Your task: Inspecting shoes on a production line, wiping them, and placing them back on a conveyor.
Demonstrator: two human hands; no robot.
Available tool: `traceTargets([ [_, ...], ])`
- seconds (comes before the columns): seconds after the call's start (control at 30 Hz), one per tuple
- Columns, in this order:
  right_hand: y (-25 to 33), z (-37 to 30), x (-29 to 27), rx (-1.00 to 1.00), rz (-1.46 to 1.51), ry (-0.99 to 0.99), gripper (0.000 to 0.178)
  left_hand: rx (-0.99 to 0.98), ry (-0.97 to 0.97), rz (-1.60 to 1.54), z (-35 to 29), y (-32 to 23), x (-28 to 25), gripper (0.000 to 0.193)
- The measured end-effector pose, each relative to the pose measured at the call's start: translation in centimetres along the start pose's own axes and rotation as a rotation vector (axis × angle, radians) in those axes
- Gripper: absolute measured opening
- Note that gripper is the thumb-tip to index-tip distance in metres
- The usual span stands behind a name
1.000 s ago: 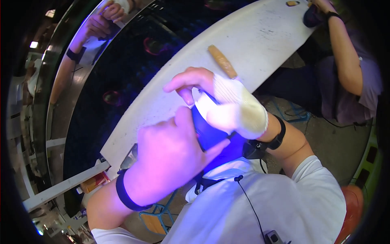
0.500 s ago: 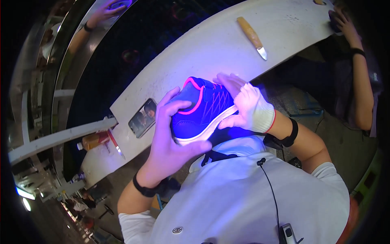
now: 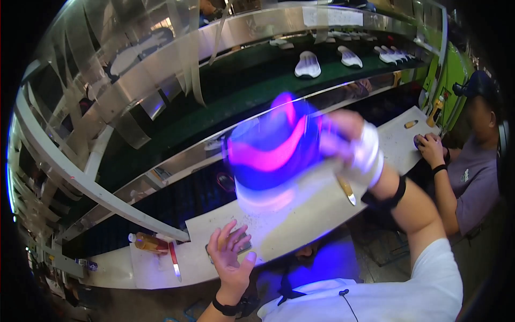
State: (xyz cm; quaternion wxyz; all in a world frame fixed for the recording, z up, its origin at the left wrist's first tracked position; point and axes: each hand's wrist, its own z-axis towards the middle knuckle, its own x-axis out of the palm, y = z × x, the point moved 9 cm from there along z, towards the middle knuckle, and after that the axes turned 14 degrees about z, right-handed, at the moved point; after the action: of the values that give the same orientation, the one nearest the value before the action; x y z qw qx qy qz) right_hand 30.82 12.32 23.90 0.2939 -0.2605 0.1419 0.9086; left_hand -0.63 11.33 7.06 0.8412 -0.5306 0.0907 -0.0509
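Note:
A dark blue shoe (image 3: pixel 273 147) with bright pink edging and a pale sole is lifted above the white bench (image 3: pixel 284 236), smeared by motion. My right hand (image 3: pixel 358 144), in a whitish glove that leaves the fingers bare, grips it at its right end. The exact finger placement is blurred. My left hand (image 3: pixel 232 263) is off the shoe, palm up with fingers spread, over a phone (image 3: pixel 247 246) that it partly covers. Under my right forearm lies a wooden-handled knife (image 3: pixel 346 189) on the bench.
Beyond the bench runs a green conveyor (image 3: pixel 236 80) carrying shoe soles (image 3: pixel 308 65). A pale metal bar (image 3: pixel 102 188) slants down at left, beside a bottle (image 3: pixel 150 243) and a red-handled knife (image 3: pixel 175 260). Clear strips (image 3: pixel 188 59) hang above. At right, a co-worker's hands (image 3: pixel 431 148) hold a dark object.
My left hand has let go of the shoe and opened. My right hand has swung the shoe up and away from my body. The view has tilted up, bringing the conveyor in.

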Motion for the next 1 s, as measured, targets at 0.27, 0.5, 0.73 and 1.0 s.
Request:
traceTargets([
  [0.27, -10.8, 27.8, -6.8, 0.053, -0.585, -0.138, 0.033, -0.178, 0.077, 0.285, 0.9, 4.4, -1.1, 0.073],
  [0.5, -18.2, 18.0, 5.0, 0.376, -0.367, 0.174, 0.04, -0.125, -0.078, 0.475, 6.6, 7.2, -4.3, 0.067],
  [0.73, -28.3, 4.9, 2.1, 0.831, -0.406, 0.22, 0.04, -0.32, -0.225, 0.882, 19.5, 24.9, -6.9, 0.094],
  [1.0, -25.3, 7.5, 3.0, 0.816, -0.224, 0.033, 0.022, -0.642, -0.05, 0.938, 23.6, 37.6, -11.0, 0.037],
])
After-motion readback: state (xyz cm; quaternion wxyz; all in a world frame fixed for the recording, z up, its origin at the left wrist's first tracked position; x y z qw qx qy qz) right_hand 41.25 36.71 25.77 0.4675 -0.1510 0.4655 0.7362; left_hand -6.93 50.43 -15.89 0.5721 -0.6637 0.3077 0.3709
